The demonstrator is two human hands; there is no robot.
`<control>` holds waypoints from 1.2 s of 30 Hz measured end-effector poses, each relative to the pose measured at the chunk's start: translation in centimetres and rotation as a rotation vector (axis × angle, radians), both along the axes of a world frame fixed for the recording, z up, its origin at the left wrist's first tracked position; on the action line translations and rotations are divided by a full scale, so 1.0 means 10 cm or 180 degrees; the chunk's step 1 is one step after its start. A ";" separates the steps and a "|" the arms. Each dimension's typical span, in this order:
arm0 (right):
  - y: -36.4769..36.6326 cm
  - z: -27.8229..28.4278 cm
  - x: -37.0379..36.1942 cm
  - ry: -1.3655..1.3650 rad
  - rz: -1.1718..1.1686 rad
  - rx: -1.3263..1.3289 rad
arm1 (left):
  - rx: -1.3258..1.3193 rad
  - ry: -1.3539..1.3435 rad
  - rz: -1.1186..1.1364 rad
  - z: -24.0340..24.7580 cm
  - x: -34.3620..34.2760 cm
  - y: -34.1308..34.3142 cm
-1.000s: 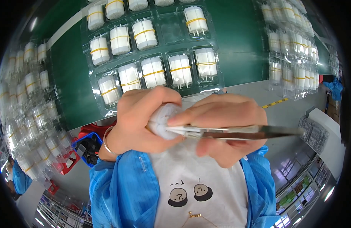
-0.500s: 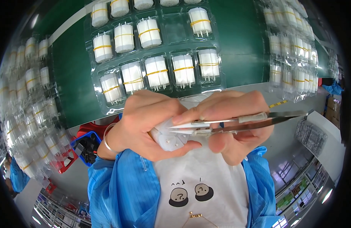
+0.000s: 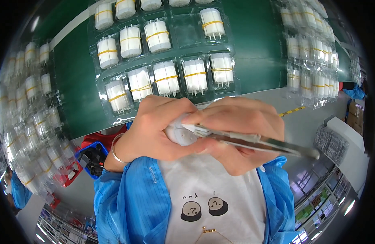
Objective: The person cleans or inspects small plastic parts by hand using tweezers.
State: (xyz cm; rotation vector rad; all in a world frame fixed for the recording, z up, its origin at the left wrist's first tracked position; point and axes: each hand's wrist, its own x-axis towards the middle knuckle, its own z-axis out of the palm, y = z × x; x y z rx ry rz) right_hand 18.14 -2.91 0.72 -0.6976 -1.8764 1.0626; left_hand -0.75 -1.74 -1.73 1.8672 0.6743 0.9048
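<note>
Above my lap, my left hand (image 3: pixel 153 126) is wrapped round a white cylindrical part (image 3: pixel 180 135), its pale end face turned up. My right hand (image 3: pixel 246 122) grips metal tweezers (image 3: pixel 273 144) with white tips, which point left onto that end face. The tweezer tips are close together, partly covered by my right fingers; whether they pinch anything, I cannot tell. Both hands touch, and most of the cylinder is hidden in my left palm. Just beyond them lies a clear plastic tray (image 3: pixel 101 90) holding several similar white cylinders (image 3: pixel 166 77) with yellow bands and thin pins.
The tray rests on a green table (image 3: pixel 258 67). Stacked trays of banded cylinders stand at the left (image 3: pixel 31 118) and right (image 3: pixel 313 57). Below the table's left part are a blue bin (image 3: pixel 92 156) with dark items and a red stool-like object (image 3: pixel 102 138).
My right hand has shifted slightly left, against my left hand. The tweezers' back end has swung downward and their arms are nearer together. The cylinder has tilted a little in my left hand.
</note>
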 end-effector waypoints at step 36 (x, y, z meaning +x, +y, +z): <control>-0.15 -0.06 -0.11 0.0960 -0.0389 -0.0060 | 0.0454 -0.0101 0.0813 -0.04 0.04 -0.12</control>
